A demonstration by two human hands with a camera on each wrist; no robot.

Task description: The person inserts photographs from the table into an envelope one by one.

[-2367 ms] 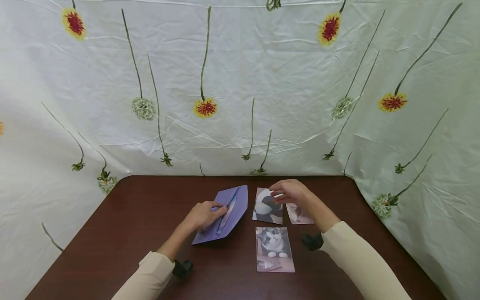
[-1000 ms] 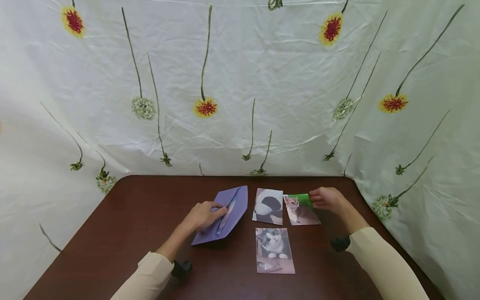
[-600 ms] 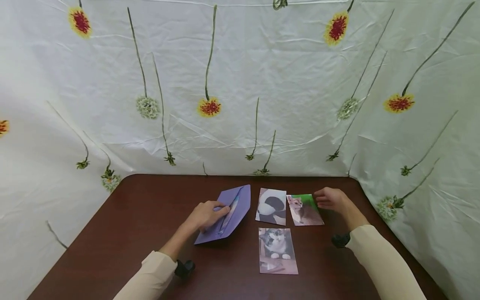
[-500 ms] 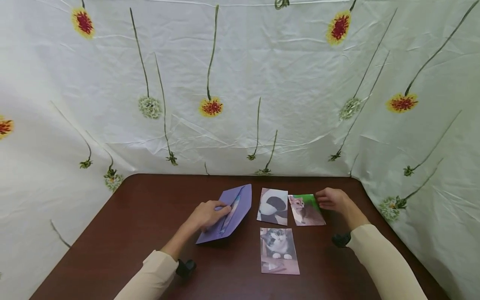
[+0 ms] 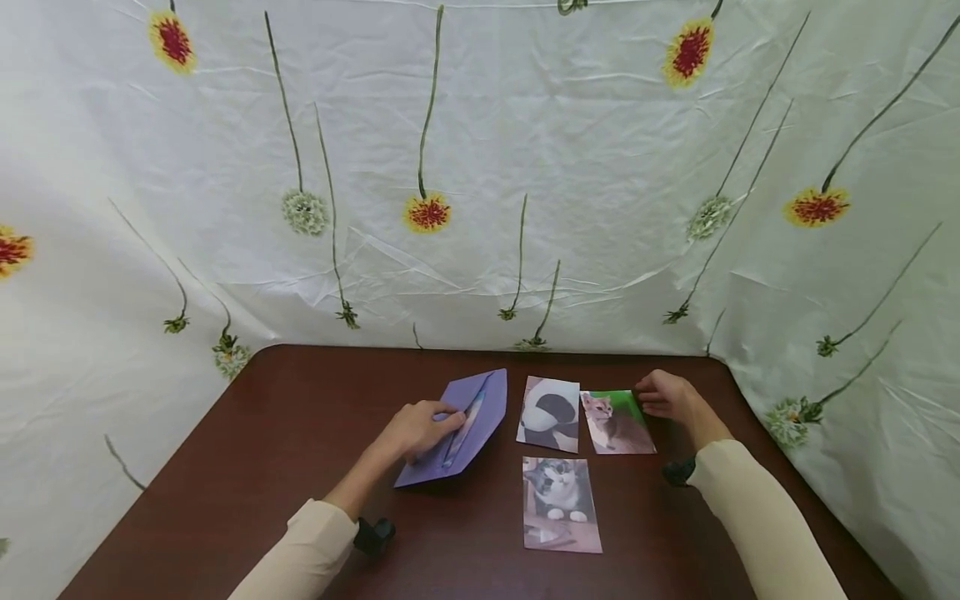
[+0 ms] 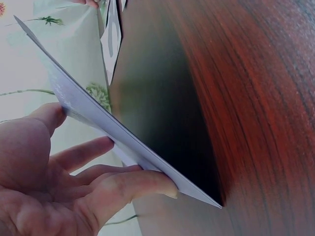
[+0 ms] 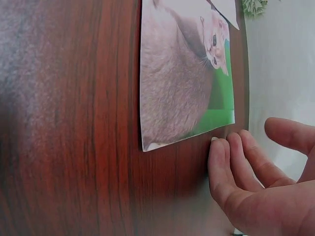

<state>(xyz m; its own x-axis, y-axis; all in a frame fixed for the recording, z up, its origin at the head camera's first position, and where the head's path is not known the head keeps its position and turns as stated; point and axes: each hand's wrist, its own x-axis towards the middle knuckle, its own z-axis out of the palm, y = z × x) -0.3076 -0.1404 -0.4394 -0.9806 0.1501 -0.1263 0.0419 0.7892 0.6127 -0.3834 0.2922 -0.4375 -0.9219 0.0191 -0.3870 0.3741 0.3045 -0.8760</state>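
Head view: a left hand (image 5: 417,428) grips a purple envelope (image 5: 474,435), lower center. Left wrist view: the envelope slants through the left half. Right wrist view: a right hand (image 7: 263,186), lower right, holds nothing, fingers loosely bent just beside a kitten photo (image 7: 179,81).

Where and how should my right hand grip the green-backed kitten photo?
Probably pinch the kitten photo by its right edge, coming from the right: it is thin and lies nearly flat on the table, the right hand is beside that edge, and the neighbouring photo crowds its left side.
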